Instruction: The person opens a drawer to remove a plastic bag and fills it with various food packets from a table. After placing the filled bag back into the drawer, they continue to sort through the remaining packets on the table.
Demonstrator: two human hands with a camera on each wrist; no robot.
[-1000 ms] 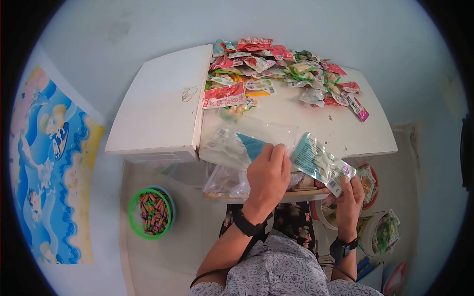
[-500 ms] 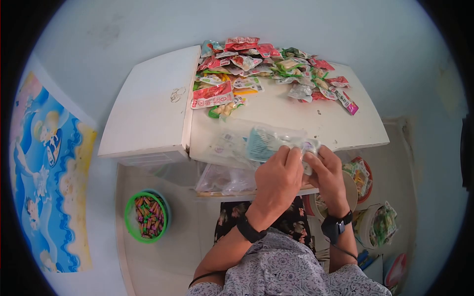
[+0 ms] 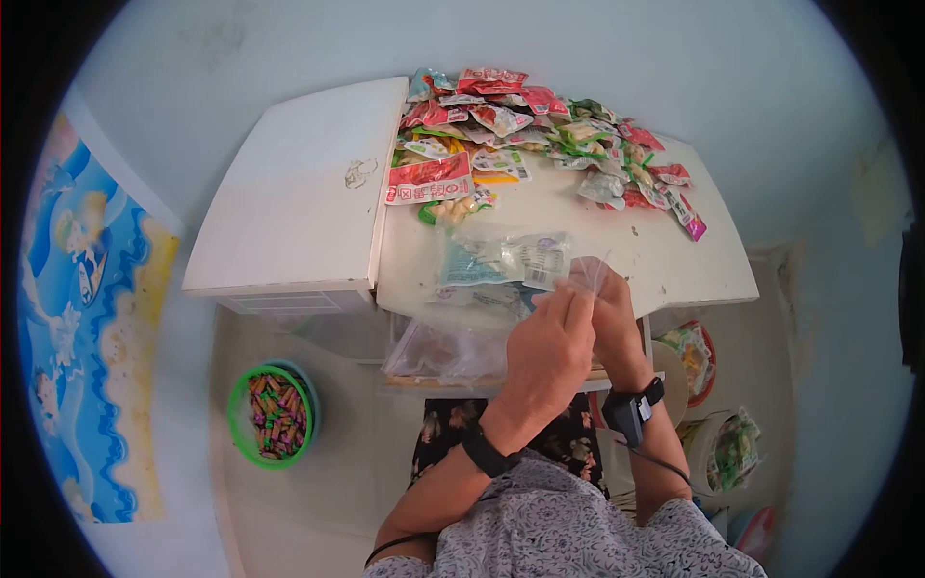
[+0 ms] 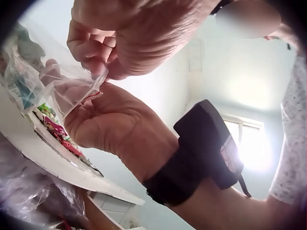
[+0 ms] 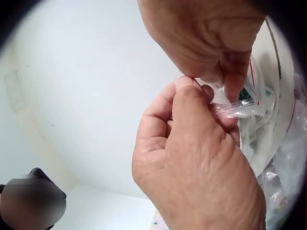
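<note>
A clear zip bag (image 3: 453,241) with a red line along its mouth is held over the front of the white table. Inside it lie teal-and-white printed packets (image 3: 506,260). My left hand (image 3: 549,356) pinches the bag's edge between thumb and fingers. Right beside it, my right hand (image 3: 612,313) grips the mouth of the bag, with clear plastic lying over its fingers. In the left wrist view, the right hand (image 4: 110,120) sits below the left hand (image 4: 139,38), the plastic stretched between them. From the right wrist, the left thumb and fingers (image 5: 187,105) pinch close to the bag's edge.
Several snack packets (image 3: 501,120) are heaped at the back of the table (image 3: 578,231). A raised white cabinet top (image 3: 299,183) adjoins on the left. Below are an open drawer with clear plastic bags (image 3: 448,352), a green basket of wrapped sweets (image 3: 275,414), and buckets (image 3: 732,453) on the right.
The teal packet in my right hand has moved left and into the clear bag. My right hand has come from the right to the bag's mouth, beside my left hand.
</note>
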